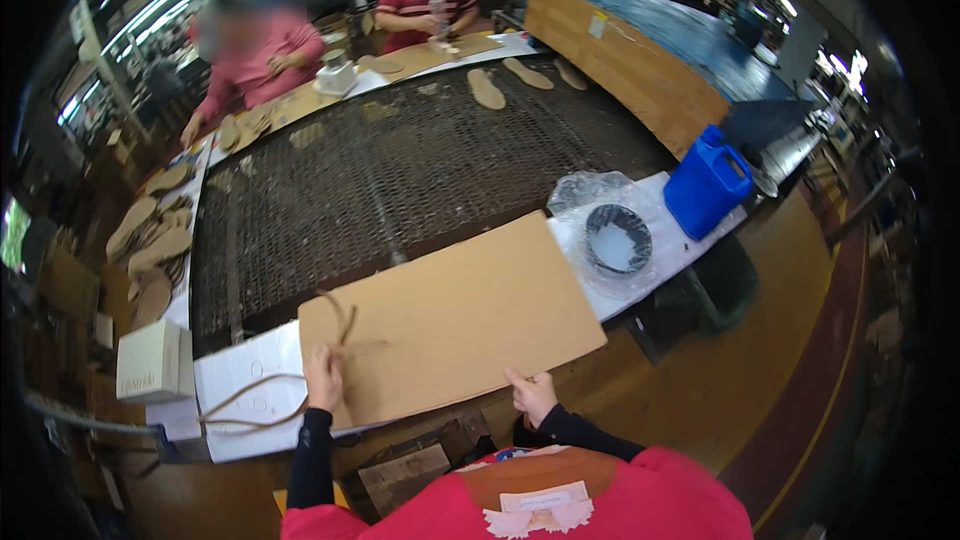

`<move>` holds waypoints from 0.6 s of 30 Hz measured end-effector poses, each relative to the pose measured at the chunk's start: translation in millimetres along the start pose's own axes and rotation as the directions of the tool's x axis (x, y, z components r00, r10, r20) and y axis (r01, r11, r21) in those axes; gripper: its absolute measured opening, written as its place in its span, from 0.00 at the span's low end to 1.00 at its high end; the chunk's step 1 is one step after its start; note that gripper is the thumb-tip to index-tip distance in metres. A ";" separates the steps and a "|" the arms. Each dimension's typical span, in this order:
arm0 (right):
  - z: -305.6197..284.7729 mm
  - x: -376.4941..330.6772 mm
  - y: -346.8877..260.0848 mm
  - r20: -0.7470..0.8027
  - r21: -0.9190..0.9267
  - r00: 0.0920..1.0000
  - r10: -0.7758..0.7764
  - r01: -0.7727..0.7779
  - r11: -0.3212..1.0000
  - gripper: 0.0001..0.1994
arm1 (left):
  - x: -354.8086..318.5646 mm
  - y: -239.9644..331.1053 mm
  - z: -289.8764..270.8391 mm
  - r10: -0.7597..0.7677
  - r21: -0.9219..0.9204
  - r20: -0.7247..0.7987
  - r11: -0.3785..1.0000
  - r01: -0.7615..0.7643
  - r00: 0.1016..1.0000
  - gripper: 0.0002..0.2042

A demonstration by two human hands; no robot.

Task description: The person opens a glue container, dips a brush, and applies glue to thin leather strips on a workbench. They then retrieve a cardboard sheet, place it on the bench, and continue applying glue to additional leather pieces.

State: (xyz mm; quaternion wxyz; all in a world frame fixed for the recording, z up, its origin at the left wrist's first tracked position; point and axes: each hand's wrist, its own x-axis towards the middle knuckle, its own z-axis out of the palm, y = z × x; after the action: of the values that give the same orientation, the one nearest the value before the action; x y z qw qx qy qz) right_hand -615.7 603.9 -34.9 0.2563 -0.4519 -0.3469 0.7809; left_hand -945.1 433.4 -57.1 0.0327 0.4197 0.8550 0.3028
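Observation:
In front of me a large tan cardboard sheet (460, 315) lies across the near edge of the mesh-topped table. My left hand (323, 377), at the sheet's left edge, is closed round thin brown strips (250, 405). Their ends curl above the hand over the cardboard and loop out to its left over white paper (225, 375). At the sheet's near edge, toward its right side, my right hand (534, 396) grips the cardboard, one digit stretched over the top. Its remaining fingers are partly hidden.
A plastic-lined tub (640, 258) of white stuff and a blue jerrycan (705, 185) stand to the right. A white box (150, 362) sits left, below piled insole-shaped pieces (160, 240). Dark mesh (400, 170) fills the middle. Two people (265, 55) work across it.

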 end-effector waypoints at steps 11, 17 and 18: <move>-55.2 -6.3 6.2 -0.283 0.010 0.913 -0.294 0.309 0.951 0.03 | -38.0 8.8 59.4 -0.101 0.102 -0.010 0.990 0.102 0.995 0.08; -133.0 -11.4 6.9 -0.511 -0.545 0.559 -0.653 0.377 0.749 0.06 | -27.5 24.7 39.7 -0.424 0.430 -0.101 0.797 0.424 0.900 0.43; -143.8 -8.0 9.4 -0.517 -0.650 0.537 -0.667 0.261 0.714 0.08 | -21.1 24.0 31.6 -0.517 0.464 -0.085 0.736 0.493 0.852 0.59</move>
State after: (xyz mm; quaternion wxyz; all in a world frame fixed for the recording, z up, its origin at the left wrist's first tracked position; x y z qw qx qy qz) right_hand -485.8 636.8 -88.5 0.4510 -0.6560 -0.5162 0.3159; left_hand -904.9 444.4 -73.9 0.0323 0.1747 0.9825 0.0562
